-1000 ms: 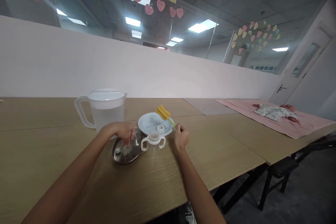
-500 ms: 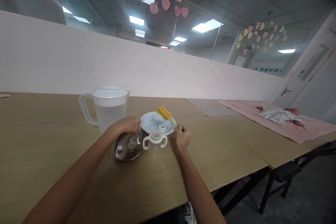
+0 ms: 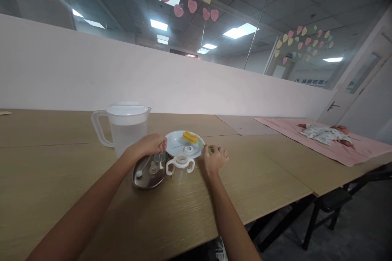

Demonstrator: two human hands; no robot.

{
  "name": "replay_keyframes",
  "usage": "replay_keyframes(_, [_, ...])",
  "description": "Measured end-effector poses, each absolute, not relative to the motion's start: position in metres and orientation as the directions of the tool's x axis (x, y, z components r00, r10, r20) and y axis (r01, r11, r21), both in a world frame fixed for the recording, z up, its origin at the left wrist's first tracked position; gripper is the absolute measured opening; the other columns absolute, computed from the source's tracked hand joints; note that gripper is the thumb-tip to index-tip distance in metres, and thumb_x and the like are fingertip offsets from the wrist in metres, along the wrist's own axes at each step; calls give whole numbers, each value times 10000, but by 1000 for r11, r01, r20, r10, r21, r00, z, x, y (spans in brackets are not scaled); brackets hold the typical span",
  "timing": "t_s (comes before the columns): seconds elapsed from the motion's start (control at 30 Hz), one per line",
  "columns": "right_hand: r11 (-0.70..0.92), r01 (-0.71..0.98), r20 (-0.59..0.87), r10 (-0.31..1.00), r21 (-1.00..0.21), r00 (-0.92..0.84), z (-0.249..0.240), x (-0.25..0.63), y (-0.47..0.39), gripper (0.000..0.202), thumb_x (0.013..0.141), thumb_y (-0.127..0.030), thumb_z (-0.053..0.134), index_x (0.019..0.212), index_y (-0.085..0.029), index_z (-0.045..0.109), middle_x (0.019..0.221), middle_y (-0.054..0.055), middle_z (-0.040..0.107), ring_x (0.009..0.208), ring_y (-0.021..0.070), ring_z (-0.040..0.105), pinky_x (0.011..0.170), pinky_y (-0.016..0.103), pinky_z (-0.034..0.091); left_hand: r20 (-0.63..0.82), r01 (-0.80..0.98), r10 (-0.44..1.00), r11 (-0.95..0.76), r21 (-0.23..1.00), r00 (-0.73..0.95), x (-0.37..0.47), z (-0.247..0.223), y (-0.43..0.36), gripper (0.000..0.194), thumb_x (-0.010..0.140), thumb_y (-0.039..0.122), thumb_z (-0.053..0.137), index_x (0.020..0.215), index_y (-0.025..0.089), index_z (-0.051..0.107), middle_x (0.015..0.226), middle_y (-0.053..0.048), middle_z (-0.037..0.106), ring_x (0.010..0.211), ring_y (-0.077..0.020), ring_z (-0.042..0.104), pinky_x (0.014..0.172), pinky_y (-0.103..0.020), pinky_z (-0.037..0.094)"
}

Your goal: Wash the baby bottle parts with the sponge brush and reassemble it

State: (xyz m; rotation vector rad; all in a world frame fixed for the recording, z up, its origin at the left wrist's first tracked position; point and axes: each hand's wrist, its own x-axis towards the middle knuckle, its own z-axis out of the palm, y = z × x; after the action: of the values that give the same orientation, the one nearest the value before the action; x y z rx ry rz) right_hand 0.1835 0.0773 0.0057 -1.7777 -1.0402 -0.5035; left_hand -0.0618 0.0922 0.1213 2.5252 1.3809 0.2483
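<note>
My left hand point(image 3: 153, 144) is closed on a small clear plastic cap point(image 3: 159, 157), low over the oval metal tray point(image 3: 146, 184). On that tray lie a clear teat point(image 3: 153, 167) and a thin straw with a white weighted end point(image 3: 139, 173). My right hand point(image 3: 215, 158) holds the green handle of a bottle brush between its fingertips. The brush's yellow sponge head point(image 3: 190, 137) rests at the white plate point(image 3: 171, 139), which also bears a white ring point(image 3: 188, 149). Between my hands stands a clear baby bottle point(image 3: 180, 170) with two white handles, uncapped.
A lidded pitcher point(image 3: 128, 126) with a large handle stands behind my left hand. To the right, a doll point(image 3: 324, 133) lies on a pink cloth point(image 3: 284, 132). A white wall point(image 3: 183, 85) borders the table's far side. A black stool point(image 3: 332, 200) stands below the right edge.
My right hand has lowered the brush, so its sponge head has come down to the plate. Its fingers have loosened and spread a little. My left hand stays almost in place.
</note>
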Motion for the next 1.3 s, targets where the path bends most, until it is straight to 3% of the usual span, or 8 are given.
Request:
replay_keyframes(0.17, [-132,929,844,389,-346,369,13,183,69,270,789,-367,487,710,-188,674,753,71,547,781,212,399,752,369,237,0,844,861,-498,199,508,-59,126,90,200,602,264,611,793,211,592,666,21,661,607,-152,574,471,-212,303])
replay_keyframes(0.33, [-121,962,900,341,-245,272,22,183,61,235,774,-307,491,653,-194,657,726,53,515,763,196,370,819,405,222,-1,830,855,-503,240,519,-59,126,85,168,723,199,443,792,203,596,658,9,665,622,-143,585,499,-211,332])
replay_keyframes(0.53, [-152,961,889,366,-233,274,24,182,60,258,780,-282,478,636,-213,680,730,58,501,768,201,360,832,418,207,-8,846,861,-497,195,508,-60,123,87,298,705,126,430,916,203,626,847,-13,685,741,-151,602,563,-208,379])
replay_keyframes(0.8, [-207,952,857,422,-225,294,22,181,64,265,801,-273,468,685,-209,698,757,75,514,757,203,363,739,368,216,-54,862,867,-484,151,496,-52,128,77,286,731,145,454,944,206,634,863,-14,681,738,-151,590,559,-208,370])
replay_keyframes(1.07, [-138,970,859,451,-202,243,27,172,62,215,761,-274,520,659,-215,700,719,65,524,737,195,369,685,337,197,46,831,843,-537,147,536,-49,119,81,258,765,182,440,929,236,632,850,-16,673,732,-167,587,573,-233,366])
replay_keyframes(1.3, [-77,957,801,531,-280,277,32,160,60,168,707,-251,559,619,-241,703,710,61,553,752,197,398,681,334,192,140,806,811,-582,107,567,-47,107,87,235,798,236,423,890,220,638,913,-46,672,816,-193,602,659,-259,399])
